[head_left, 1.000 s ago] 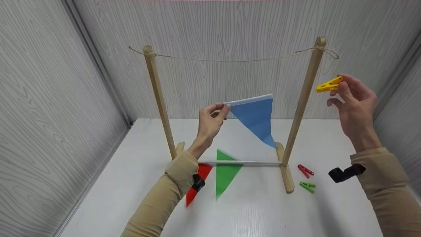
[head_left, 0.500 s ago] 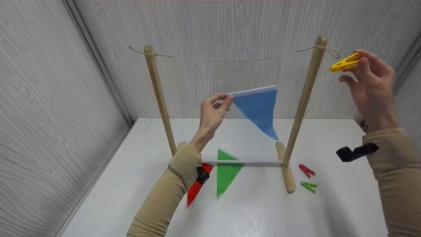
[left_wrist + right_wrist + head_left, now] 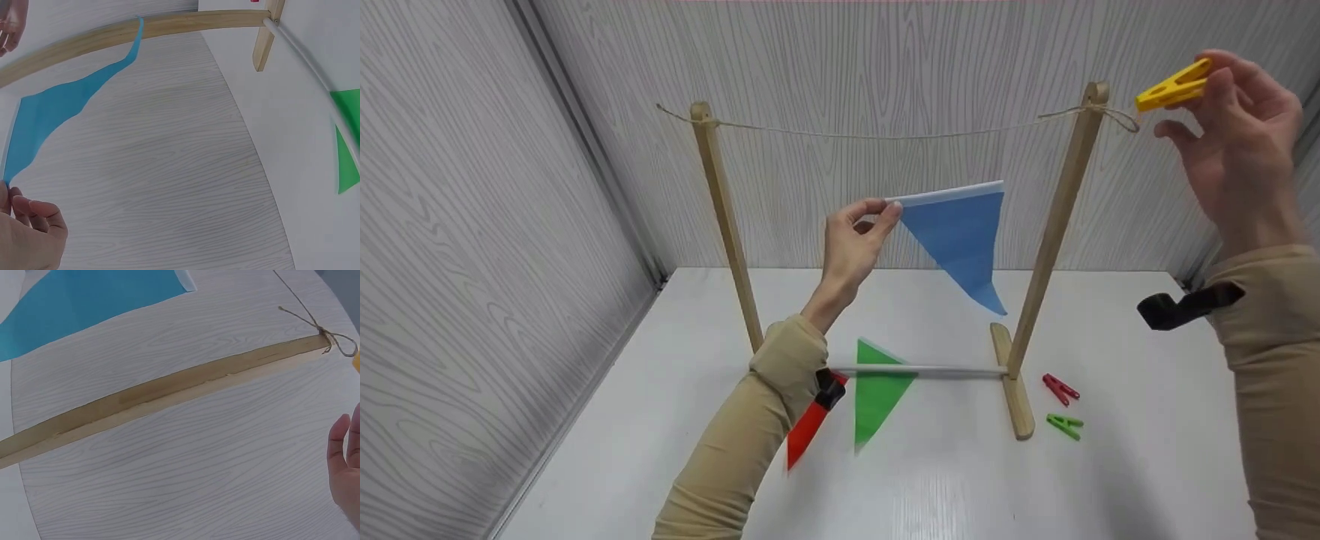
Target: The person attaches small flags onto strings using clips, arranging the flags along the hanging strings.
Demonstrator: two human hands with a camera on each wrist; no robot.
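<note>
My left hand (image 3: 856,244) pinches the white-edged top corner of a blue triangular flag (image 3: 960,232), which hangs below the twine (image 3: 885,138) in the head view. The flag's tip dangles in front of the wooden stand. In the left wrist view the blue flag (image 3: 53,109) stretches away from the fingers. My right hand (image 3: 1245,142) is raised to the right of the right post (image 3: 1057,225), holding a yellow clothespin (image 3: 1174,86) between thumb and fingers. The clothespin's nose is close to the twine's knotted loop (image 3: 1125,121). Only its edge enters the right wrist view.
A red clothespin (image 3: 1060,389) and a green clothespin (image 3: 1065,426) lie on the white table (image 3: 945,480), right of the stand's foot (image 3: 1017,409). A green flag (image 3: 877,405) lies by the white crossbar (image 3: 952,370). My left forearm partly covers a red flag (image 3: 808,433).
My right hand has risen and moved right with the yellow clothespin. My left hand has lifted the blue flag slightly up and to the right, nearer the twine.
</note>
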